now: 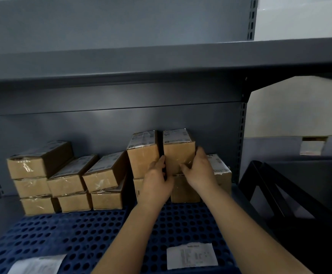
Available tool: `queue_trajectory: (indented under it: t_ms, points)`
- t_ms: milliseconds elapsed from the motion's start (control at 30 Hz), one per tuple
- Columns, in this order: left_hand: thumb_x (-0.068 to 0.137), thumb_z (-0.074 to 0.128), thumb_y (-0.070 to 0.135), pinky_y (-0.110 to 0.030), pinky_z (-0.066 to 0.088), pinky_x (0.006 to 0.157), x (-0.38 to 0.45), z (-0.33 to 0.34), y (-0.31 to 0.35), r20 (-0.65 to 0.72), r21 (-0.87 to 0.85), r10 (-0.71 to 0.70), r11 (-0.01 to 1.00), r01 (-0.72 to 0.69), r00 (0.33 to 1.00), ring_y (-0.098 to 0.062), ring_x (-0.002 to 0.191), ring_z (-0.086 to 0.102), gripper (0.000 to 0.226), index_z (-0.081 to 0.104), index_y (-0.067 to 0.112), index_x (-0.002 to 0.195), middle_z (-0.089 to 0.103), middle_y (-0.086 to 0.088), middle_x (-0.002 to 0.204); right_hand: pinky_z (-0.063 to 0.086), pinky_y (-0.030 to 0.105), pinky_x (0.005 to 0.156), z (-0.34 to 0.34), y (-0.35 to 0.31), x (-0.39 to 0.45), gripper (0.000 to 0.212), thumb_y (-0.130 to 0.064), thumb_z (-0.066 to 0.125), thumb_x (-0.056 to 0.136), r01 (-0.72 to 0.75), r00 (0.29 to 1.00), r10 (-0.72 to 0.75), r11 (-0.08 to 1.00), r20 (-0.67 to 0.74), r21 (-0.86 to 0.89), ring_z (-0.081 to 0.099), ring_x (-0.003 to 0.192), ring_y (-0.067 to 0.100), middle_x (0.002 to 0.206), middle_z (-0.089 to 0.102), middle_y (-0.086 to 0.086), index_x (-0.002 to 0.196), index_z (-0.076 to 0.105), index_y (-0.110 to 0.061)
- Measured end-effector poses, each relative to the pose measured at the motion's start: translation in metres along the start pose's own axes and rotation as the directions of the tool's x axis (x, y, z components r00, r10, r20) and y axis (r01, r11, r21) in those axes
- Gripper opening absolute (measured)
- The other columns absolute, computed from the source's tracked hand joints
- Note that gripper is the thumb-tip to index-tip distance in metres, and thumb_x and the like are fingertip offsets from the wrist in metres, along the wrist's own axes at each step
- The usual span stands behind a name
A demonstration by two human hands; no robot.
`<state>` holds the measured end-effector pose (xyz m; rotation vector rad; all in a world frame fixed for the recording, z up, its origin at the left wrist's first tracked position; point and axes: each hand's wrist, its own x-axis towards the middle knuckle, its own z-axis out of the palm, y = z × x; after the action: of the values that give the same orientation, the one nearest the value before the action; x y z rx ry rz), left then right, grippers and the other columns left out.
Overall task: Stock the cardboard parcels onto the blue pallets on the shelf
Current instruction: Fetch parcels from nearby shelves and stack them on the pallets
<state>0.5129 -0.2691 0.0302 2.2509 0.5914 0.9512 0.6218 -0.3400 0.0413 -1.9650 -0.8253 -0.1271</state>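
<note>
left stack: cardboard parcels (pixel 29 169) three high at far left of the blue pallet (pixel 78 234), back against the grey shelf (pixel 121 62) rear panel; top one sits skewed
mid stacks: two more columns just right of it, two high, upper parcels tilted and leaning toward the right
left label: white paper sheet (pixel 36 264) lying flat on pallet, front-left corner
tall stack: column right of centre, top parcel (pixel 143 155) upright, white label on its top face
left hand (pixel 157 177): reached forward, fingers curled into the narrow gap between that parcel and the held parcel, gripping the held parcel's left edge
held parcel (pixel 178 155): top of the next column right, upright, sits on a lower parcel, just beside the tall stack's top parcel with a thin dark gap between
right hand (pixel 198 169): thumb across the front face, fingers wrapped round the right side of the held parcel
right parcel (pixel 219 169): lower, behind the right hand, next to shelf upright
right label: second white printed sheet (pixel 191 256) flat on pallet, front-right
far right: dark black frame (pixel 276 194) beside the shelf, detail unclear
</note>
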Motion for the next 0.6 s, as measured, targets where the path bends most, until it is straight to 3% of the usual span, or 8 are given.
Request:
queue_trajectory:
  t_ms: [200,300,400,600]
  points:
    - [0.089,0.056,0.018,-0.025,0.048,0.084,0.001,-0.013,-0.004,-0.005,0.107,0.069,0.992,-0.068,0.998,-0.018,0.111,0.057,0.054,0.039,0.016,0.140,0.042,-0.006,0.143,0.039,0.032,0.104,-0.013,-0.011,-0.015,0.077,-0.023,0.066,0.085,0.063,0.996,-0.069,0.993,-0.056,-0.104,0.040,0.130,0.025,0.142,0.035,0.011,0.146,0.021,-0.008]
    - [0.087,0.056,0.021,-0.031,0.052,0.075,0.001,-0.025,-0.003,-0.009,0.171,0.124,0.978,-0.121,0.992,-0.017,0.103,0.058,0.048,0.045,0.018,0.134,0.047,-0.002,0.135,0.035,0.031,0.104,-0.023,-0.019,-0.029,0.068,-0.030,0.062,0.087,0.111,0.986,-0.138,0.963,-0.094,-0.245,0.037,0.129,0.025,0.138,0.038,0.010,0.143,0.030,-0.008]
    - [0.088,0.054,0.025,-0.030,0.049,0.070,0.000,-0.035,-0.002,0.033,0.250,0.196,0.948,-0.198,0.980,-0.016,0.106,0.055,0.045,0.047,0.020,0.132,0.048,0.002,0.132,0.042,0.037,0.096,-0.030,-0.030,-0.043,0.053,-0.033,0.058,0.088,0.125,0.977,-0.186,0.898,-0.106,-0.423,0.041,0.120,0.027,0.128,0.045,0.010,0.133,0.044,-0.009]
    - [0.090,0.047,0.032,-0.035,0.043,0.089,-0.005,-0.051,-0.005,0.191,0.341,0.338,0.857,-0.386,0.921,-0.020,0.114,0.047,0.044,0.046,0.024,0.133,0.052,0.002,0.124,0.041,0.038,0.085,-0.034,-0.059,-0.076,0.039,-0.030,0.054,0.087,0.111,0.981,-0.191,0.689,-0.031,-0.716,0.047,0.112,0.033,0.120,0.054,0.012,0.120,0.057,-0.008]
